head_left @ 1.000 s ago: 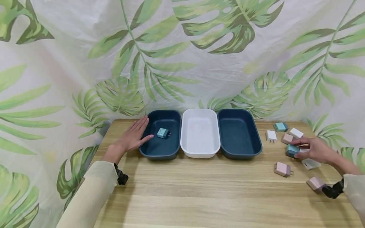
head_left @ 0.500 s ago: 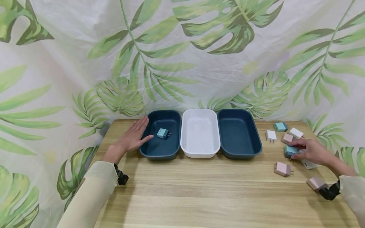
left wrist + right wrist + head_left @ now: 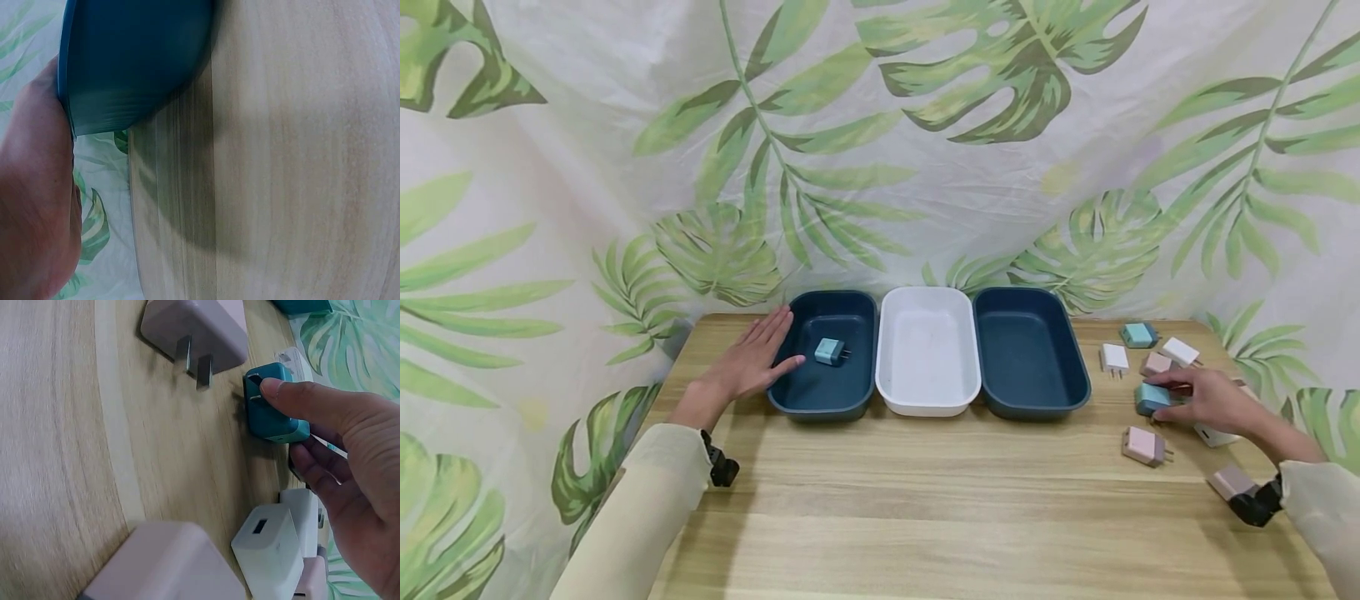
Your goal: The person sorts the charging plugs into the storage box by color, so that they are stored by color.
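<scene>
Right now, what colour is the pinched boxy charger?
Boxy charger: light and dark teal, best in head view.

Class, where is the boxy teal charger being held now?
In the head view, the boxy teal charger is on the right, pinched by the right hand, between one boxy pink charger and another.

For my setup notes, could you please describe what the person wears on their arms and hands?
The left sleeve and right sleeve are pale cream, each with a black camera at its cuff. The left hand and right hand wear no gloves.
</scene>
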The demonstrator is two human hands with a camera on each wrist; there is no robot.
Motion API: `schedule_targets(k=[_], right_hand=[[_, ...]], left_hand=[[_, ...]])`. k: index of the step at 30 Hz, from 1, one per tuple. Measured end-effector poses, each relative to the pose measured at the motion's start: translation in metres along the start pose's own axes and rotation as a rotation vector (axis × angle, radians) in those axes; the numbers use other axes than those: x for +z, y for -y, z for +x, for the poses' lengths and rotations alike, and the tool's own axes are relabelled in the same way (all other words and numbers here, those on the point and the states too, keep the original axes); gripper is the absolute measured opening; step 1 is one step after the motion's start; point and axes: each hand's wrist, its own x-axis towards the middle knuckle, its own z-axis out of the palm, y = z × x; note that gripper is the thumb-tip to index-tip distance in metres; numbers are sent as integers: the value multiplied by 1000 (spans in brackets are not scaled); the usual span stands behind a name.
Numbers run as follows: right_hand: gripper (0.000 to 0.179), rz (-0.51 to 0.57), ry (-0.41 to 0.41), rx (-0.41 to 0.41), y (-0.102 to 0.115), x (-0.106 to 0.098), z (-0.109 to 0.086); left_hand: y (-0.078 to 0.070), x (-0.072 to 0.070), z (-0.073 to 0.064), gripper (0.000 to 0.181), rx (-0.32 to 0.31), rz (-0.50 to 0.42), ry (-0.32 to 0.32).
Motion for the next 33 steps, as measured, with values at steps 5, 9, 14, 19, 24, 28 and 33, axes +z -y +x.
schedule_targets(k=[5,9,14,19,24,28,33], right_hand=[[49,29,-13,-20,2,3,2],[48,52,-30,-40,4,4,3],[49,40,-45,-42,6,5,4],[49,36,-78,-37,7,3,5],[47,101,-94,-48,11,0,6],[48,146,-108,-41,13,-1,6],[48,117,-149,-56,18,-5,8]], left_hand=[[1,2,0,91,3,-9,-10],[2,3,1,93,12,-20,-19],[2,2,1,94,13,-24,-22],[1,2,0,92,9,-22,-17],[0,1,-4,90,1,-2,-4],[-2,-2,-3,89,1,6,-5],[-3,-3,-2,89,3,10,-7]])
